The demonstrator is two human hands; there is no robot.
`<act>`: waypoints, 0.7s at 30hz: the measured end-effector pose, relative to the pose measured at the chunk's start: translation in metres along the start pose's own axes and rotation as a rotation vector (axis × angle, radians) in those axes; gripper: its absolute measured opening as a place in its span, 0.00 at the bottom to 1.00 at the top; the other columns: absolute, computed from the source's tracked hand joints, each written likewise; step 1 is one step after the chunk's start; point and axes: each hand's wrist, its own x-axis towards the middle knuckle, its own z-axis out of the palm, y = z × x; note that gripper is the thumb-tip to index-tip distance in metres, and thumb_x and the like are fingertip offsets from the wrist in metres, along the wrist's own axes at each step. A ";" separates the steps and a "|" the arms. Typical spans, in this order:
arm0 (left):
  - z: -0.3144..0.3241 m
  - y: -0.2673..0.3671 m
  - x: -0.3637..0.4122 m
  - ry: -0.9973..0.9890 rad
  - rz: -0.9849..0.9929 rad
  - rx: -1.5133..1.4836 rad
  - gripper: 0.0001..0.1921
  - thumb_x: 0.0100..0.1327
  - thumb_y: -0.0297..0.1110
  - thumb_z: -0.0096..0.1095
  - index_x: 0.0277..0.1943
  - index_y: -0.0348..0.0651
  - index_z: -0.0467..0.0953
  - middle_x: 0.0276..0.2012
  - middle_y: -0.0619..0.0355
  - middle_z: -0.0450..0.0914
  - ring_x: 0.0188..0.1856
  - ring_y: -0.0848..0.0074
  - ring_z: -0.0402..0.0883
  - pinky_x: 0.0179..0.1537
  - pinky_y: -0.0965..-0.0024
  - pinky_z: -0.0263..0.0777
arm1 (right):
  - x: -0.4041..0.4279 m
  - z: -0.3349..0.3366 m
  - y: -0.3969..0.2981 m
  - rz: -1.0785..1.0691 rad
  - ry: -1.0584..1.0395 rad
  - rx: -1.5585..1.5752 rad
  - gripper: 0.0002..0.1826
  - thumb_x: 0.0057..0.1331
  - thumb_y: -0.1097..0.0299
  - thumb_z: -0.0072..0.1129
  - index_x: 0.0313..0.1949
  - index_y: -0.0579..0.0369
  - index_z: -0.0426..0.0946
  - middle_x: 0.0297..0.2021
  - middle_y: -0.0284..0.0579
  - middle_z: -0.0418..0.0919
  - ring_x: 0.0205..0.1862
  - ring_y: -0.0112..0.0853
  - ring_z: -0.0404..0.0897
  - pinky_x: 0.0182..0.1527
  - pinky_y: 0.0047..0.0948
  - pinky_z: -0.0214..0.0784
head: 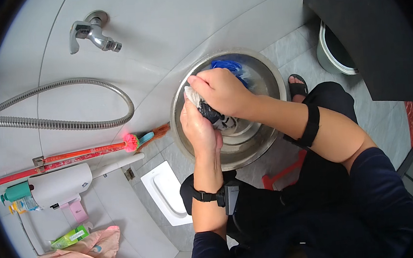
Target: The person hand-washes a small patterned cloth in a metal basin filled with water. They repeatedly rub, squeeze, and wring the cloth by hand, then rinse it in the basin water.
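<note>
A piece of wet knitted fabric (208, 110), black and white, possibly a sock, is bunched between my two hands above a round metal basin (280, 83). My left hand (199, 126) grips it from the lower left, the fingers partly hidden. My right hand (225, 91) is closed on its upper side as a fist. Bright blue wet fabric or plastic (229, 66) lies inside the basin behind my right hand, partly covered by it. Some cloudy water shows at the bottom of the basin.
A chrome tap (99, 35) and a metal shower hose (82, 124) are at the left wall. Below them are red-handled brushes (84, 153) and a white water heater (63, 184). A white squat toilet (166, 194) lies beside the basin. A bucket (335, 53) stands at the upper right.
</note>
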 end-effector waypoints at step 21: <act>0.007 0.002 -0.008 0.125 -0.164 -0.153 0.18 0.76 0.44 0.47 0.41 0.38 0.78 0.34 0.56 0.81 0.34 0.75 0.81 0.36 0.69 0.74 | -0.009 0.011 0.002 -0.383 0.055 -0.363 0.17 0.61 0.67 0.59 0.16 0.56 0.68 0.15 0.53 0.72 0.16 0.46 0.72 0.20 0.41 0.63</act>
